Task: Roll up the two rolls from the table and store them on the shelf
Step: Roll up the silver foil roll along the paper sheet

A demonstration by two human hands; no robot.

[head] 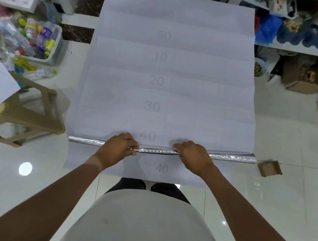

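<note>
A long white sheet (169, 69) printed with grey numbers lies spread over the table, running away from me. Its near part is wound into a thin roll with a silvery outside (230, 157) that lies crosswise near the table's front edge. My left hand (120, 145) and my right hand (191, 154) both grip this roll near its middle, fingers curled round it. Under the roll a second white sheet (166, 172) with a grey "40" reaches the front edge.
A tan plastic stool (27, 116) holding a white sheet stands at the left. A bin of bottles (46, 43) sits on the floor behind it. A cluttered shelf (314, 51) runs along the right, boxes beneath. A small cardboard piece (270, 168) lies on the tiles.
</note>
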